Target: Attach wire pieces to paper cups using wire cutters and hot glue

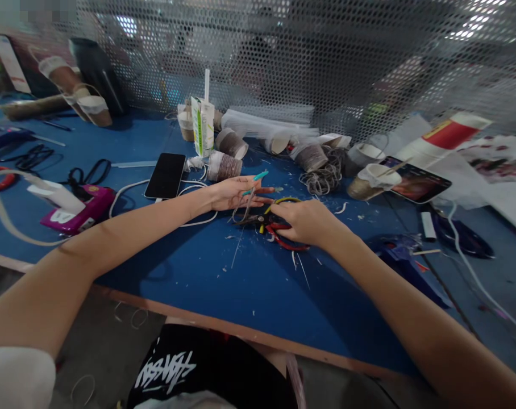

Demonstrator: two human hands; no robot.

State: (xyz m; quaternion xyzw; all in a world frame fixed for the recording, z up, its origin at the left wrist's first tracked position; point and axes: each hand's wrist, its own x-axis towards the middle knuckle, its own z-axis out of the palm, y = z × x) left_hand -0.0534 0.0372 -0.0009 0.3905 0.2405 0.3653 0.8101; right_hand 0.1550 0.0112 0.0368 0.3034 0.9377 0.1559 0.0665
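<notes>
My left hand [233, 192] lies over the blue table [207, 278] with its fingers closed round a thin teal-tipped stick [255, 180] and a few thin wires that hang down. My right hand [307, 221] rests just to its right, fingers curled over small pliers with red handles [286, 243]; a yellow-handled tool [283, 200] lies under its fingertips. Wire offcuts are scattered on the table around both hands.
A black phone [166, 175] and white cable lie left of my hands, a pink tool [81, 211] farther left. Paper cups, wire spools [224, 166], a carton [203, 126] and a wire coil [324, 177] stand behind, before a perforated metal screen. A second phone [415, 183] and a blue glue gun [400, 255] are right.
</notes>
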